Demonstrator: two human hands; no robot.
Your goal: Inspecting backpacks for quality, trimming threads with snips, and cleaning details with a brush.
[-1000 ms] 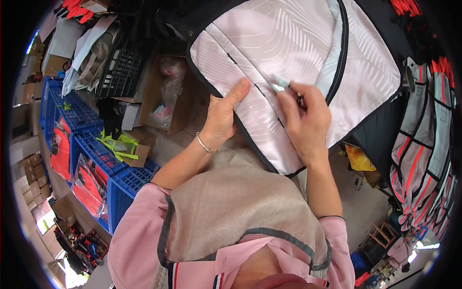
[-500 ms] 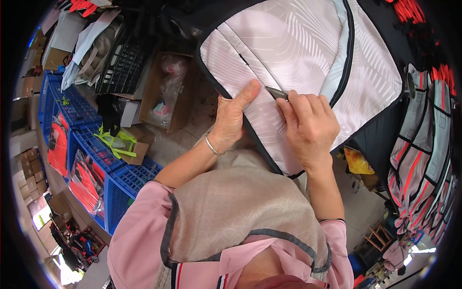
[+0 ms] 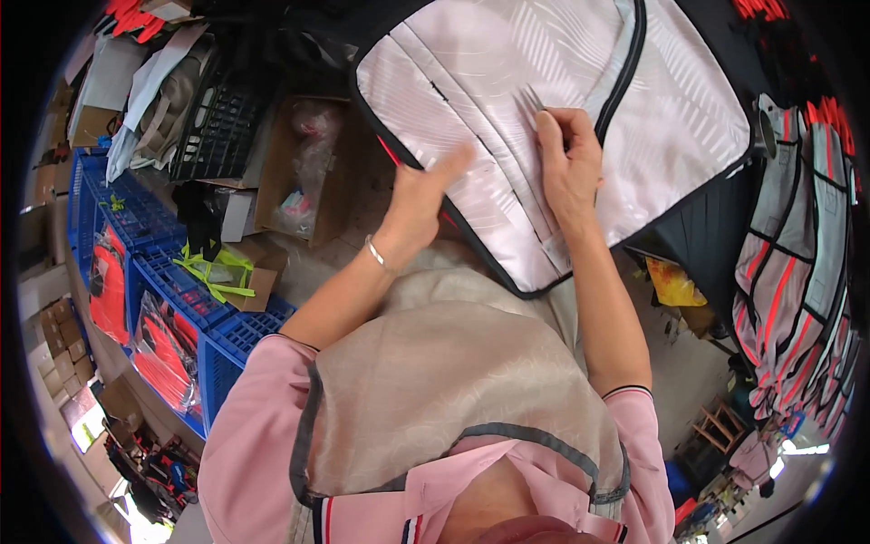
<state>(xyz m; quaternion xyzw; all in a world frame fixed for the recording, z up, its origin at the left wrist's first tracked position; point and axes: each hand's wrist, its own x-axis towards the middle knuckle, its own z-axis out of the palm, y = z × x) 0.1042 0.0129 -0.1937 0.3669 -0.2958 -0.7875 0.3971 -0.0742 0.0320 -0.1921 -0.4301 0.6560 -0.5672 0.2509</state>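
A pale pinkish-grey patterned fabric panel (image 3: 489,68) with black edge binding lies in front of me, tilted. A long seam strip with a small dark slit runs down its left part, and a black-edged curved band crosses its upper right. At the panel's left edge is my left hand (image 3: 419,204), its thumb over the top, slightly blurred, and its fingers hidden beneath the edge. My right hand (image 3: 571,163) is closed on slim pointed thread snips (image 3: 533,98), raised over the panel with the two tips pointing up and left.
Blue plastic crates (image 3: 163,263) with bagged red pieces stand at the left. Beyond them are a black basket (image 3: 222,131) and an open cardboard box (image 3: 304,204) with clear plastic bags. Grey-and-red sewn pieces (image 3: 784,272) hang at the right. Black fabric (image 3: 693,231) drapes under the panel.
My right hand has moved up and away from the seam strip with the snips, whose tips now show apart. The panel has shifted slightly up and left. My left thumb has moved along its edge.
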